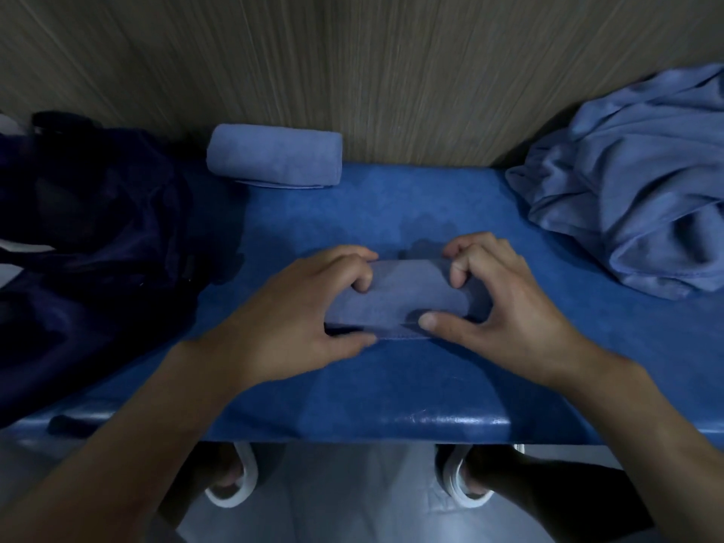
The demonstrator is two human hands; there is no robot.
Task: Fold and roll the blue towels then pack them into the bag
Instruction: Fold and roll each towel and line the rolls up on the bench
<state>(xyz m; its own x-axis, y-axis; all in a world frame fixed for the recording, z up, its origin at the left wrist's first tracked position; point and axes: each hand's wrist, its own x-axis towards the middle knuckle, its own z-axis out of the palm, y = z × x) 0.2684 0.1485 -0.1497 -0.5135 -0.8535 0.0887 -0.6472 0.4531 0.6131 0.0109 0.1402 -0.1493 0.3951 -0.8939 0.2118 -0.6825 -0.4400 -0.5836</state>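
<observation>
Head view, the only one going: pale blue terry towel roll (407, 295) lying crosswise in the middle of the glossy blue padded counter (391, 389), gripped at both ends. Left hand (301, 307) curled over the left end, fingertips dug into the top, thumb down along the near hem. Right hand (505, 303) doing the mirror job on the right end, thumb pressed flat on the front edge, fingers hooked over the back. Wrists low, forearms coming in from the near edge and angled toward each other. Looks like the last bit of rolling, with a loose hem peeking out underneath at the front. Main worry, just guessing: uneven push from one side and a cone-shaped roll, or letting go too early and the tail flopping open. Slick-looking counter too, so could skid instead of turning. Also around: one finished light blue rolled towel (274, 156) back by the brown wood-grain wall (391, 72), a rumpled heap of unfolded blue towels (634, 190) far right, and the dark navy fabric bag (98, 213) slumped on the left, well apart from the roll, inside too dark to tell.
</observation>
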